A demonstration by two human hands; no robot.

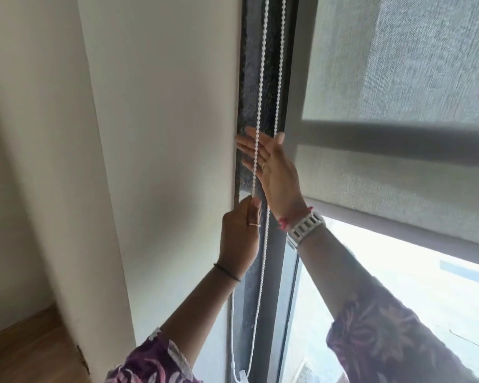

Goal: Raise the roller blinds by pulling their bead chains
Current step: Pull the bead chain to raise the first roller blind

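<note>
A white bead chain [261, 87] hangs as a two-strand loop down the dark window frame, between the wall and the blind. My left hand [239, 239] is shut on the left strand, pinching it between thumb and fingers at about mid height. Just above, my right hand [271, 170] is open with its fingers spread flat; the left strand crosses in front of its fingers and the right strand passes behind it. The grey roller blind [393, 167] covers the upper window, and its bottom bar [398, 233] slants across the glass.
A cream wall [161, 161] runs close along the left of the chain. The dark frame post [249, 92] stands behind the strands. Bright glass [398, 294] shows below the blind. Wooden floor [33, 349] lies at the lower left. The chain's loop bottom [239, 378] hangs near the sill.
</note>
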